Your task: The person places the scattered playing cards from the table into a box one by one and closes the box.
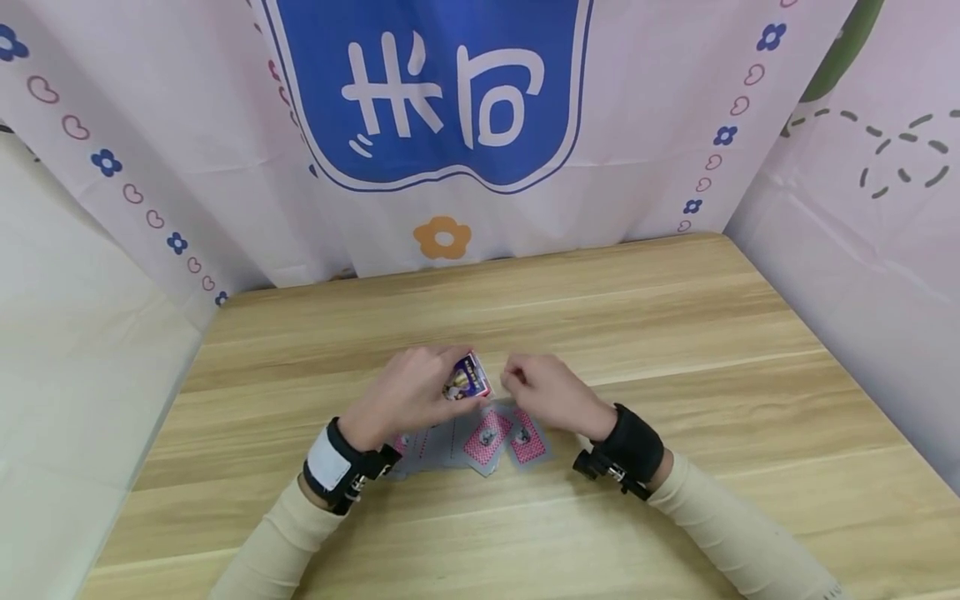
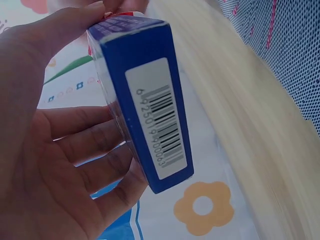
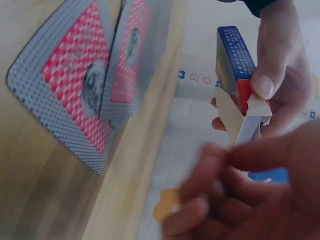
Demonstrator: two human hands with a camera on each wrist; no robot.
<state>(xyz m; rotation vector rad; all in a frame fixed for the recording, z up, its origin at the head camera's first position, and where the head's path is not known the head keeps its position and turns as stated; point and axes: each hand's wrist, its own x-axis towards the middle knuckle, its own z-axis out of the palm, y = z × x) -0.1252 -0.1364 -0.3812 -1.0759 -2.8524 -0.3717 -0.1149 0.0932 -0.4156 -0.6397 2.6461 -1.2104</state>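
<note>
My left hand point(image 1: 411, 390) grips a small blue playing-card box point(image 1: 467, 379) above the table, with the thumb on one side and fingers on the other. A barcode label marks the near end of the box point(image 2: 159, 117) in the left wrist view. At its other end, in the right wrist view, white cardboard flaps point(image 3: 248, 122) stand open, and one looks torn. My right hand point(image 1: 553, 392) is just right of that end, fingers loosely curled and blurred, with nothing visible in them. Below both hands, playing cards point(image 1: 487, 439) with red-and-grey backs lie overlapping, partly covered by the left hand.
The cards rest on a wood-grain table point(image 1: 600, 533). A white cloth backdrop point(image 1: 637, 192) with a blue emblem hangs along the back edge, and pale cloth walls flank both sides. Each wrist wears a black strap point(image 1: 637, 442) with a small camera.
</note>
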